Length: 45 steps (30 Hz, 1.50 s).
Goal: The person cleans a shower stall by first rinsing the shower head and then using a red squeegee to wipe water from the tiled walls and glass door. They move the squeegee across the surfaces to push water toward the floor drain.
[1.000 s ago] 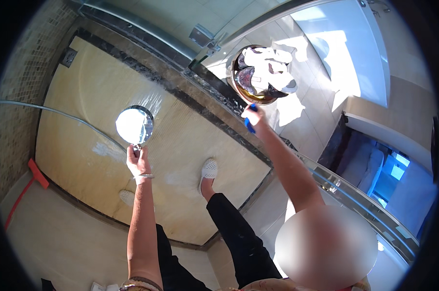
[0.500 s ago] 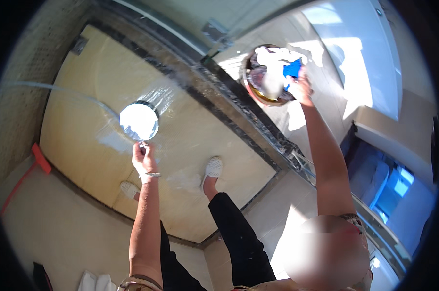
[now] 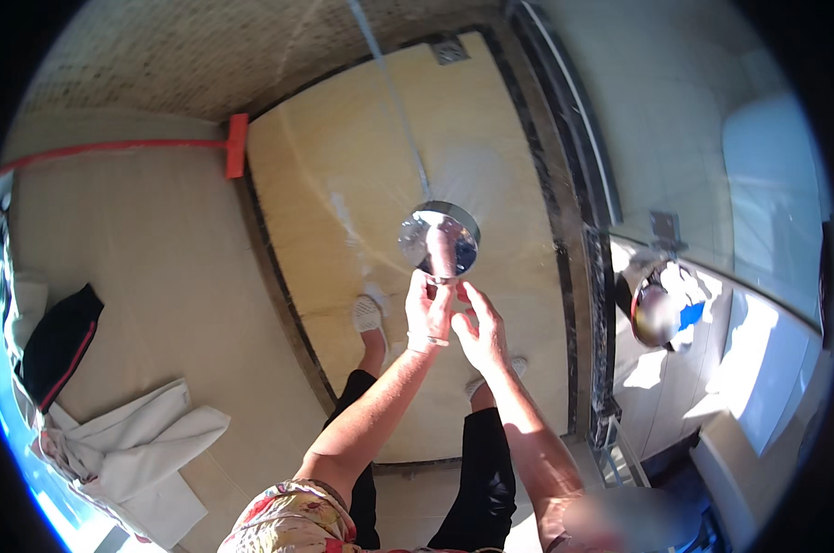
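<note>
A round chrome shower head (image 3: 442,241) is out in front of me over the shower floor, its shiny side showing. My left hand (image 3: 426,313) is closed round its short neck, just below the disc. Beside it on the right, my right hand (image 3: 483,334) holds nothing; its fingers are apart and slightly bent, close to the neck and my left fingertips. Whether they touch the neck I cannot tell. A pale hose (image 3: 391,88) runs from the far wall down behind the shower head.
Yellowish shower floor (image 3: 325,212) with a dark border lies under my feet. A red squeegee (image 3: 236,146) leans at the left. White cloth (image 3: 145,433) and a dark item (image 3: 59,350) lie left. Beyond the glass door (image 3: 675,157), a round basin (image 3: 640,309) holds a blue item (image 3: 691,315).
My right hand has let go of the blue item at the basin and come over beside my left hand. My view has turned, and no spray shows clearly now.
</note>
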### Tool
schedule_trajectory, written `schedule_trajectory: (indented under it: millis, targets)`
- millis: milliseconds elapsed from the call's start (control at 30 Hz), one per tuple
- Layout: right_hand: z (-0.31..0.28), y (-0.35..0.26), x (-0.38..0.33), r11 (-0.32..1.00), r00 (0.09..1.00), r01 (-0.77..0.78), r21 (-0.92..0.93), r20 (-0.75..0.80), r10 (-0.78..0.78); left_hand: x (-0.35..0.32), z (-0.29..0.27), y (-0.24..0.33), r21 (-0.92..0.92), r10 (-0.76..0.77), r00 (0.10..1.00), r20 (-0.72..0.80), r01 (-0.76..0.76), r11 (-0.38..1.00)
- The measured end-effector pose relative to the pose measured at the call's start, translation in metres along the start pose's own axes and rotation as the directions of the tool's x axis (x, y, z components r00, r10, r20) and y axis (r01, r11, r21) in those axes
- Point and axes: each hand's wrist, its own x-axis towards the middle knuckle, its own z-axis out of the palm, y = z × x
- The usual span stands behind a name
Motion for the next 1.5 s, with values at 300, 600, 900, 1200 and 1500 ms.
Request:
schedule_trajectory:
  millis: [300,600,900,1200,1500]
  targets:
    - [0.120,-0.117,0.096,0.955,0.943,0.059,-0.292,0.330,0.043,0.078,-0.155,0.087,-0.290,0.018,0.945,-0.328,-0.118,0.950]
    - [0.324,-0.308,0.240,0.647,0.619,0.714,-0.269,0.673,-0.404,0.108,-0.286,0.153,-0.215,-0.086,0.888,-0.452,-0.015,0.976]
    - [0.554,-0.474,0.347,-0.650,-0.249,0.723,-0.235,0.789,-0.562,0.096,-0.356,0.173,0.065,0.033,0.851,-0.524,0.001,0.998]
    - [0.583,-0.555,0.411,-0.951,-0.009,0.109,-0.291,0.956,-0.294,0.089,-0.387,0.151,0.032,0.044,0.832,-0.554,-0.032,0.999]
    - [0.562,-0.568,0.444,-0.920,-0.255,0.332,-0.207,0.919,-0.299,0.083,-0.377,0.123,-0.051,-0.091,0.844,-0.529,0.075,0.996]
